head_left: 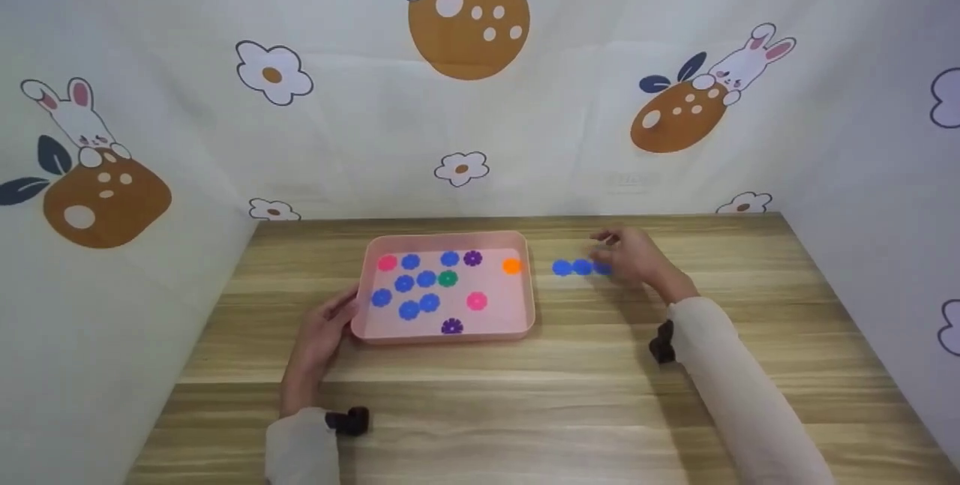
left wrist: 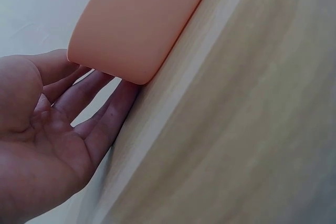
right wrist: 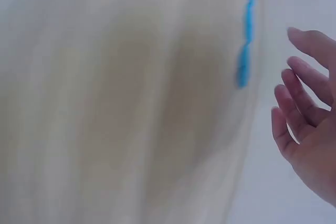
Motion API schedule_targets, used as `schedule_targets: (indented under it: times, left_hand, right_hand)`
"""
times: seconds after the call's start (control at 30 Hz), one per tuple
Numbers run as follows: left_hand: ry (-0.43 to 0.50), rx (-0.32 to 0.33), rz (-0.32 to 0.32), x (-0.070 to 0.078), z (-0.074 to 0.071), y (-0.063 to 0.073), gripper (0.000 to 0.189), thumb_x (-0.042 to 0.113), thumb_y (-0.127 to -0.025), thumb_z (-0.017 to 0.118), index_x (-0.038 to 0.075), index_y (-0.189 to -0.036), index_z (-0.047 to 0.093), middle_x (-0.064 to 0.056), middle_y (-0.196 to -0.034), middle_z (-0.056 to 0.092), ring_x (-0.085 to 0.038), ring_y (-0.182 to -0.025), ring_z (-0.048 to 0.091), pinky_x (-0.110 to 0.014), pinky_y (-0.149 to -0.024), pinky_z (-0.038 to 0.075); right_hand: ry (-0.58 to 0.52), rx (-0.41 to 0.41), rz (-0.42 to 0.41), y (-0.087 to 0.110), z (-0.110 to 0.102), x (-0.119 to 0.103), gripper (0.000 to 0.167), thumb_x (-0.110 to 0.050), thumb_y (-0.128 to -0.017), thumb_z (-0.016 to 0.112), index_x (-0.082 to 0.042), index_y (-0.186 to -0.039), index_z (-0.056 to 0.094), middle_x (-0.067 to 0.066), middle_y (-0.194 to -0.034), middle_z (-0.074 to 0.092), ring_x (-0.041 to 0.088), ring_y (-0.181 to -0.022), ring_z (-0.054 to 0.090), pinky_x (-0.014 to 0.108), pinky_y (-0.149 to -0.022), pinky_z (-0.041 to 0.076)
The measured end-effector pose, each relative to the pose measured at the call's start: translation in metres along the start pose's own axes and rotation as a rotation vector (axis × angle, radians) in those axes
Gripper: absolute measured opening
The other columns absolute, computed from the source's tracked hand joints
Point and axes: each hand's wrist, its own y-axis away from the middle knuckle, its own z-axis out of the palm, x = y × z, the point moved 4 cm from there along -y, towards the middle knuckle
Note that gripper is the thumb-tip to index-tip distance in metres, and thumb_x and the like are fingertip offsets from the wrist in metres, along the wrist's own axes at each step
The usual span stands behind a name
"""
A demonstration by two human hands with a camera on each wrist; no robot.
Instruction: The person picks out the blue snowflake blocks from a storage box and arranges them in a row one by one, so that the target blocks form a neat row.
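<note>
A pink tray (head_left: 442,336) holds several flower-shaped plastic discs: blue discs (head_left: 404,283), a green disc (head_left: 448,278), purple discs (head_left: 452,327), pink discs (head_left: 477,300) and an orange disc (head_left: 511,266). At its left end, my left hand (head_left: 321,335) touches the outer wall with nearly straight fingers; some fingertips are hidden behind the tray wall (left wrist: 131,30). To the right of the tray lies a row of blue flower discs (head_left: 582,267), edge-on in the right wrist view. Above its right end hovers my right hand (head_left: 630,256), fingers loosely bent, apart from the discs and holding nothing.
Everything stands on a wood-grain table (head_left: 495,410). A pale printed cloth (head_left: 360,140) with rabbits, fruit and flowers hangs behind and along both sides. Dark wrist cameras (head_left: 663,343) sit on both sleeves.
</note>
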Motion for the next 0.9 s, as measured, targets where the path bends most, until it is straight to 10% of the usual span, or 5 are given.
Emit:
schedule_targets:
  times: [0.37,0.9]
  left_hand:
    - [0.021,0.01,-0.008,0.001,0.001,-0.001,0.046,0.024,-0.107,0.047,0.018,-0.153,0.042,-0.009,-0.16,0.041,-0.026,-0.145,0.043,-0.045,-0.118,0.04]
    - [0.082,0.021,0.0,0.0,0.003,-0.003,0.047,0.024,-0.105,0.053,0.011,-0.15,0.046,-0.011,-0.157,0.045,-0.025,-0.141,0.047,-0.044,-0.116,0.042]
  right_hand:
    - [-0.254,0.112,-0.12,-0.009,0.01,-0.081,0.031,-0.023,-0.094,0.071,-0.007,-0.12,0.07,0.014,-0.126,0.063,0.03,-0.114,0.059,0.042,-0.098,0.055]
    - [-0.419,-0.001,-0.068,-0.012,0.099,-0.149,0.028,-0.018,-0.089,0.076,-0.014,-0.117,0.074,0.005,-0.115,0.074,0.02,-0.103,0.066,0.028,-0.086,0.06]
